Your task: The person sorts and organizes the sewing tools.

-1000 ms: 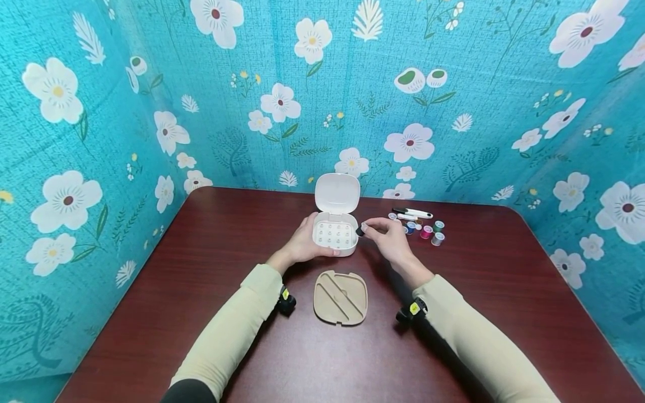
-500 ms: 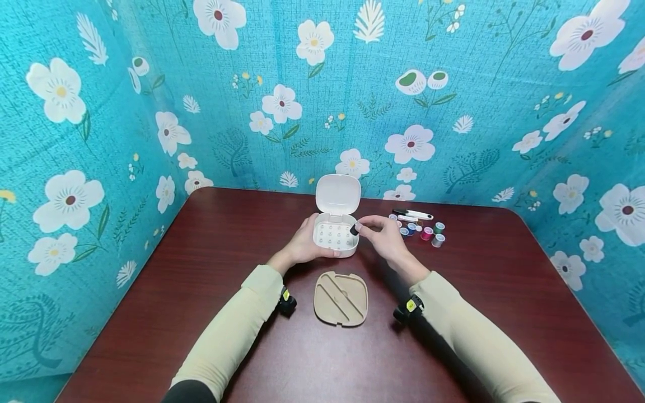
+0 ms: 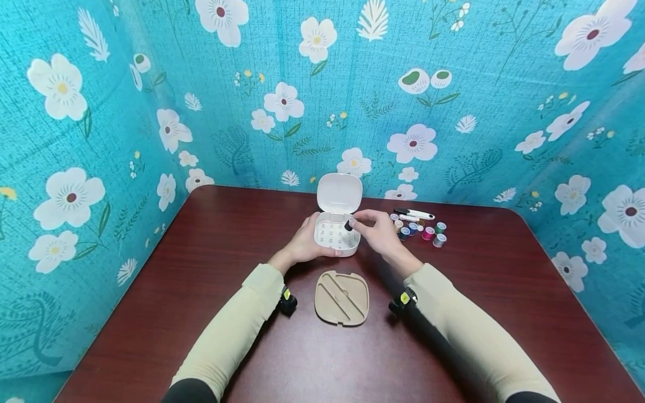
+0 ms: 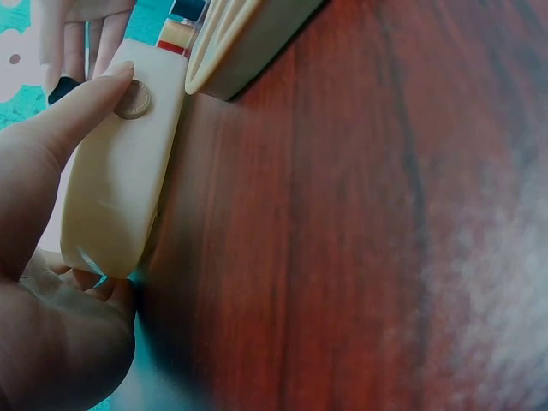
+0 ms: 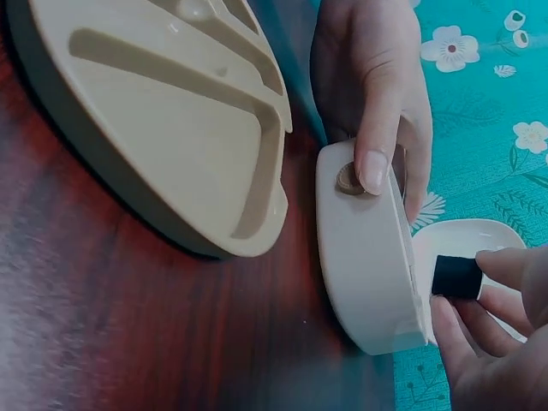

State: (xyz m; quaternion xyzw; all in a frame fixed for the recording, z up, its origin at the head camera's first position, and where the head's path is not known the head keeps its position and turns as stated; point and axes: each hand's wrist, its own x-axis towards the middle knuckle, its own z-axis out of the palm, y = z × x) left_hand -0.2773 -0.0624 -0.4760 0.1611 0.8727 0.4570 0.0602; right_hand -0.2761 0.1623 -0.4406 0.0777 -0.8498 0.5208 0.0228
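On the worktop (image 3: 227, 235), an open white box (image 5: 364, 257) is clasped in the grip of the left hand (image 3: 302, 245), thumb (image 5: 374, 169) at its front button (image 5: 347, 180); over the box's pegs (image 3: 331, 233), a black spool (image 3: 348, 224) is pinched by the right hand (image 3: 379, 230).

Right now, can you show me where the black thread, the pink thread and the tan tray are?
Black thread (image 5: 456, 277): right wrist view, middle of its dark side.
Pink thread (image 3: 428, 234): head view, middle of its pink side.
Tan tray (image 3: 330, 307): head view, bare floor, lower left.
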